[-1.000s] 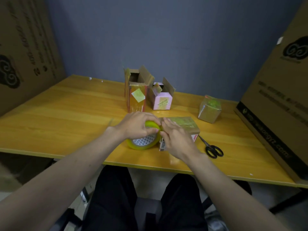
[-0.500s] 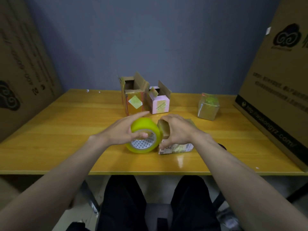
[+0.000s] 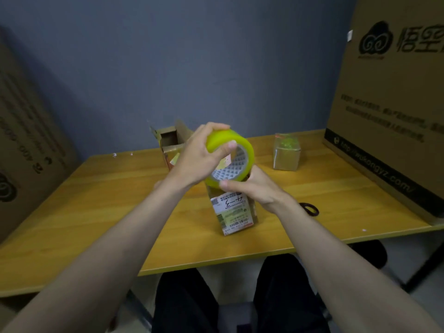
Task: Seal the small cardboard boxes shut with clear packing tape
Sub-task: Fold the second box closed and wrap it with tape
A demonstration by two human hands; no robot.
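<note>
Left hand: the left hand (image 3: 195,156) grips the yellow-tinted roll of clear packing tape (image 3: 229,157), lifted above the table.
Right hand: the right hand (image 3: 252,188) has its thumb pressed at the roll's lower edge, atop the small brown cardboard box with a white shipping label (image 3: 234,211); whether it pinches a tape end, I cannot tell.
Progress: judged early; this box looks not yet sealed.
Done: the glossy taped cardboard cube (image 3: 287,152) appears wrapped.
Left: the open-flapped cardboard box (image 3: 168,140) behind.
Materials: smooth wooden yellow table (image 3: 96,200); matte cardboard; shiny tape.

Left hand (image 3: 194,159) around tape roll (image 3: 230,156), right hand (image 3: 254,188) gripping labelled box (image 3: 234,212).
</note>
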